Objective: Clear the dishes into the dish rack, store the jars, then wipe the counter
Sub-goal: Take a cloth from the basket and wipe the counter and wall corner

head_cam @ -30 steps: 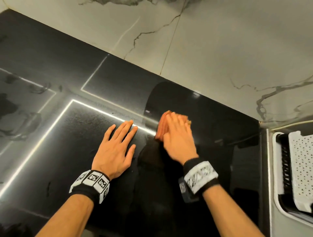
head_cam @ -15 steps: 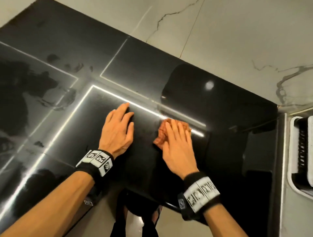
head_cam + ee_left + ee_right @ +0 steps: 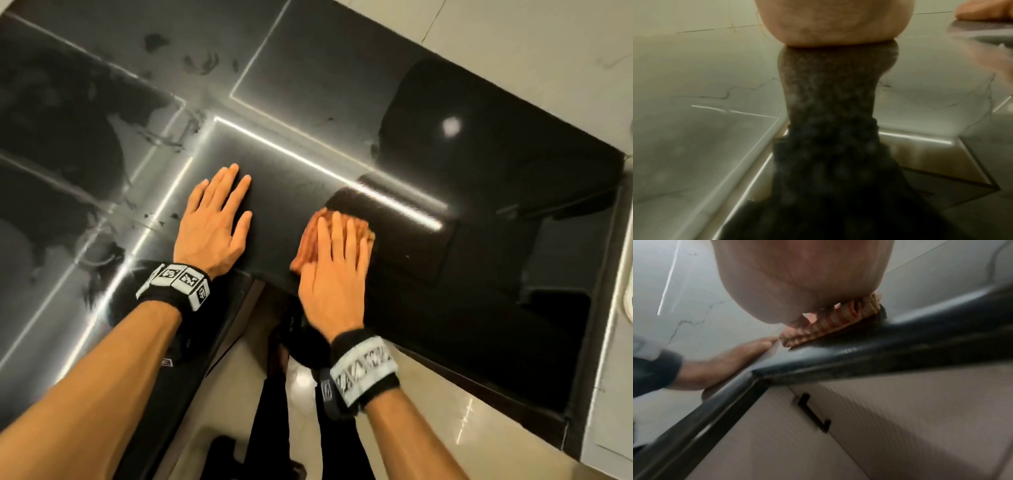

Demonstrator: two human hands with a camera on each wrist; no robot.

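The glossy black counter (image 3: 445,274) fills the head view. My right hand (image 3: 337,253) lies flat, fingers straight, pressing an orange striped cloth (image 3: 306,240) onto the counter close to its front edge. In the right wrist view the cloth (image 3: 830,326) is bunched under my palm right at the counter's rounded edge (image 3: 879,350). My left hand (image 3: 219,209) rests flat on the counter to the left of the cloth, fingers together and holding nothing. The left wrist view shows only its palm (image 3: 834,21) on the reflective surface.
Smears and droplets (image 3: 164,137) mark the counter's left part. A marble wall (image 3: 513,51) runs along the back. A steel strip (image 3: 613,308) borders the counter on the right. Below the front edge are a cabinet front with a black handle (image 3: 813,412), the floor and my legs.
My right hand has dragged the cloth from near the back wall toward the counter's front edge. The left hand stays flat. The view has tilted down and the dish rack has left the frame.
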